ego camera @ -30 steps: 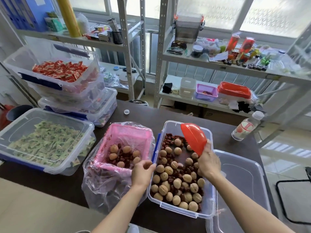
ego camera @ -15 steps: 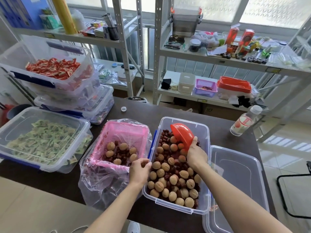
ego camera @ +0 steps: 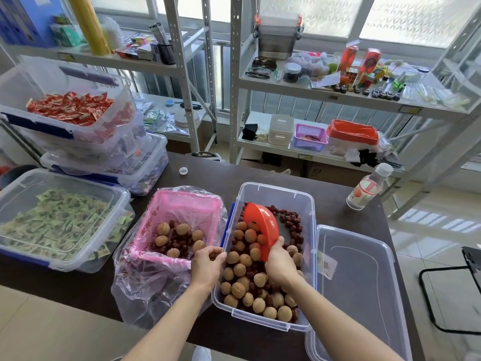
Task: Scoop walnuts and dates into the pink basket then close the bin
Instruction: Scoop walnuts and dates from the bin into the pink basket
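Red plastic scoop [ego camera: 263, 227] gripped in my right hand [ego camera: 279, 264], fingers curled round its handle end, mouth tipped down among the walnuts [ego camera: 240, 269] and dates [ego camera: 295, 227] in the clear bin [ego camera: 276, 194]. Left hand [ego camera: 207, 264] curled on the near right corner of the pink basket [ego camera: 182, 204], pinching rim and plastic liner bag [ego camera: 145, 282]. Basket sits just left of the bin, touching it; some walnuts and dates already lie inside. Bin lid [ego camera: 364, 282] lies off, flat, just right of the bin. Dark table [ego camera: 213, 173] beneath. Green-packet bin [ego camera: 57, 220] at far left, bottle [ego camera: 367, 188] far right.
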